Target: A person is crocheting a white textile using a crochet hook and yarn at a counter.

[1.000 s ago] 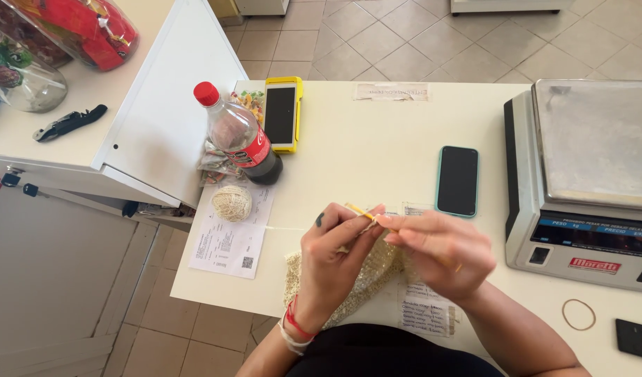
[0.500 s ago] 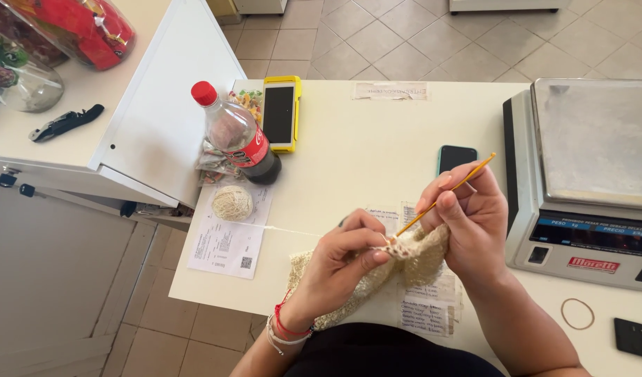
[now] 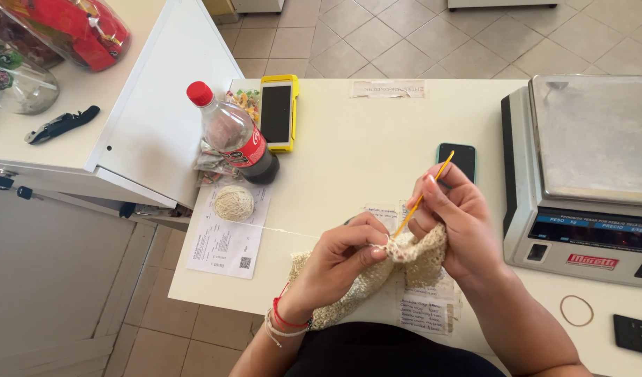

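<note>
Crochet in progress at a pale counter (image 3: pixel 349 139): right hand (image 3: pixel 461 223) grips a yellow hook (image 3: pixel 422 195), left hand (image 3: pixel 349 251) pinches the cream piece (image 3: pixel 377 276) at six o'clock. A sizeable patch appears finished, with yarn left on the ball (image 3: pixel 232 202) at nine o'clock. Hook tip and stitches are hidden by fingers.
</note>
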